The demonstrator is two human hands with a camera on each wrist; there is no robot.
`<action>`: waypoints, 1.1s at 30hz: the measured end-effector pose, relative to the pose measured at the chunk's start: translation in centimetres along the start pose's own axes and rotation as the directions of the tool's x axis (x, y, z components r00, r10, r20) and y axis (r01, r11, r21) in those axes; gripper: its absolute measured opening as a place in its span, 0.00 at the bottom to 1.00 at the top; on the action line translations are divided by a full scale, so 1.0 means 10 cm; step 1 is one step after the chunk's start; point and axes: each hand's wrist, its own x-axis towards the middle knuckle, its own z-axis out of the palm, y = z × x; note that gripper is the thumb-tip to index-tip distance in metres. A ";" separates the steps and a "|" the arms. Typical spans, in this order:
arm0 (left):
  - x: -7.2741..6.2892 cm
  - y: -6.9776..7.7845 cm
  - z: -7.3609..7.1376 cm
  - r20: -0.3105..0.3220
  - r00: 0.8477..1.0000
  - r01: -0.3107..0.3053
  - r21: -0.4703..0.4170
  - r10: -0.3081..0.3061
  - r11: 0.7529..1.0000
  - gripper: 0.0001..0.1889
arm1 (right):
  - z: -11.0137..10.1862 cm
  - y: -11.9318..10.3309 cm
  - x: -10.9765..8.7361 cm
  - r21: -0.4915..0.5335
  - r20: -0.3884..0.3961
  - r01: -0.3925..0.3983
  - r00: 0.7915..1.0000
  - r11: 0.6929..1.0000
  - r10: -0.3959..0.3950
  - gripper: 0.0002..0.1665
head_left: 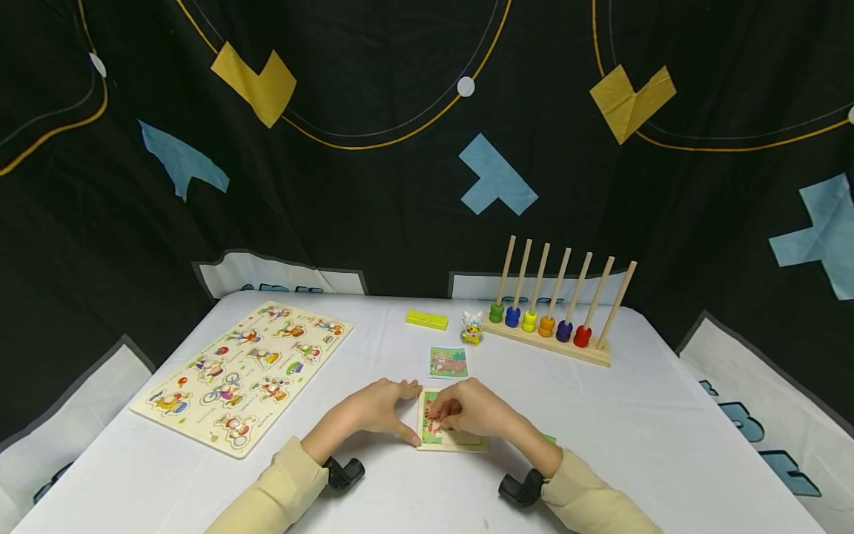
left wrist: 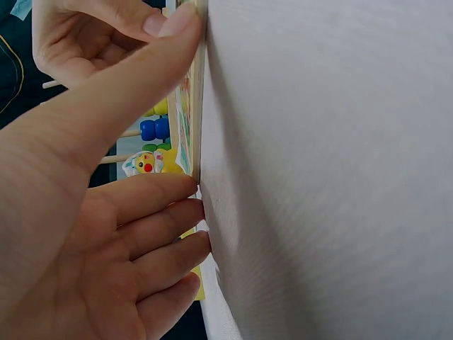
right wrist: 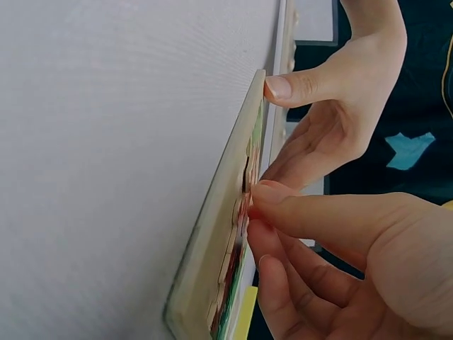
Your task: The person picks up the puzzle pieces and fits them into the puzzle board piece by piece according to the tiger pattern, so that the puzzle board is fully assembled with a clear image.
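A small wooden puzzle board (head_left: 465,448) lies on the white table in front of me, its left part filled with green and red picture pieces (head_left: 432,434) and bare wood showing at lower right. My left hand (head_left: 382,409) rests at the board's left side, thumb tip on the near corner and fingers extended toward the far one. In the left wrist view those fingers (left wrist: 166,258) are nearly straight. Over the board, my right hand (head_left: 472,408) pinches a reddish puzzle piece between thumb and forefinger, mostly hidden by the fingertips (right wrist: 272,193). Its other fingers are curled.
Just beyond the board lies a picture card (head_left: 448,363) with an animal. Farther back are a yellow block (head_left: 427,320), a small figurine (head_left: 471,328) and a bead rack (head_left: 547,343) with upright rods. A large picture puzzle (head_left: 243,371) covers the left side. Something green (head_left: 550,438) peeks out beside my right wrist.
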 end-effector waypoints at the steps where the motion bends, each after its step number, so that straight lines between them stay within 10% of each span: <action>1: 0.00 0.00 0.00 0.000 1.000 0.000 0.000 0.000 1.000 0.49 | 0.00 0.01 0.00 0.000 -0.001 0.001 1.000 1.000 -0.001 0.09; 33: 0.00 -0.01 0.01 0.002 1.000 0.006 -0.006 -0.006 1.000 0.50 | -0.19 0.07 -0.25 -0.012 0.002 -0.007 1.000 1.000 0.007 0.10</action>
